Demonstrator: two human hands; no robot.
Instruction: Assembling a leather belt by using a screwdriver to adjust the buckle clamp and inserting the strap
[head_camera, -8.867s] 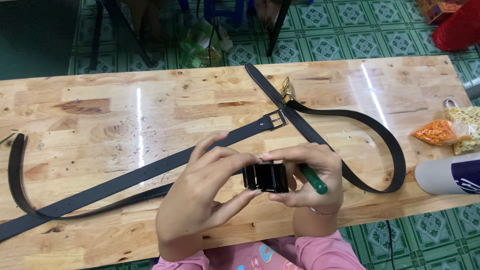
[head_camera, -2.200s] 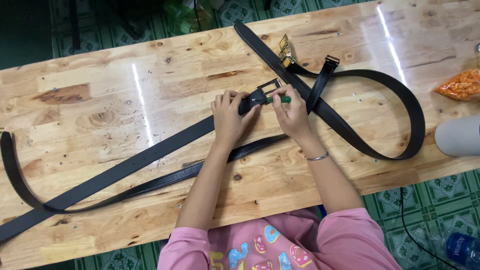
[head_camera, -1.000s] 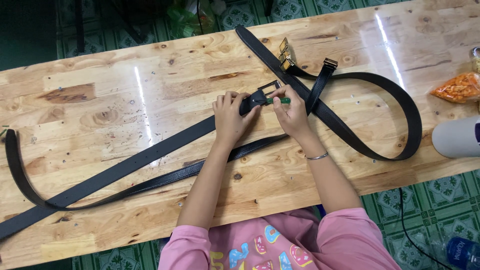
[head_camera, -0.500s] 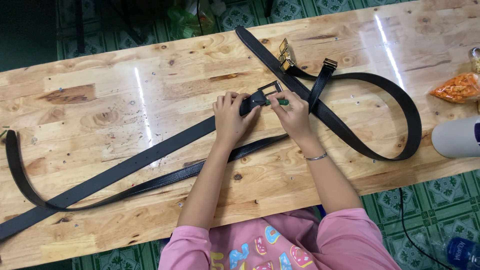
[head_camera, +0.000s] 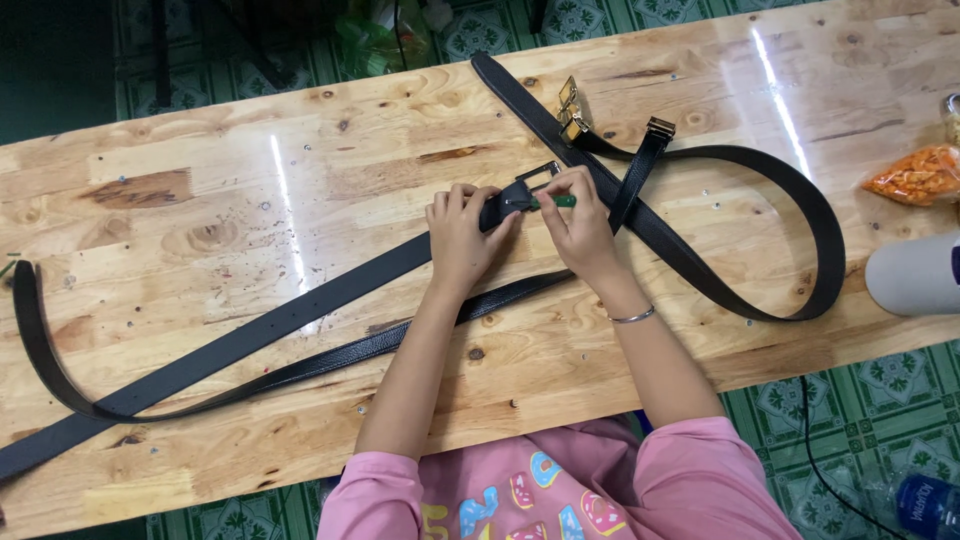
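Observation:
A long black belt (head_camera: 300, 315) lies across the wooden table (head_camera: 200, 210), its silver buckle (head_camera: 540, 178) near the middle. My left hand (head_camera: 460, 235) presses down on the belt just left of the buckle. My right hand (head_camera: 578, 225) holds a small green-handled tool (head_camera: 556, 201) with its tip against the buckle end. A second black belt (head_camera: 740, 230) loops to the right, one end carrying a gold buckle (head_camera: 570, 110), the other a metal end clip (head_camera: 660, 128).
An orange snack bag (head_camera: 915, 172) and a white cylinder (head_camera: 915, 275) sit at the right edge. A plastic bottle (head_camera: 925, 500) and a black cable (head_camera: 820, 440) lie on the green tiled floor below. Chair legs stand beyond the far edge.
Almost nothing moved in the last second; both hands stay at the buckle. Several seconds ago the hands held the belt end near the table's front edge.

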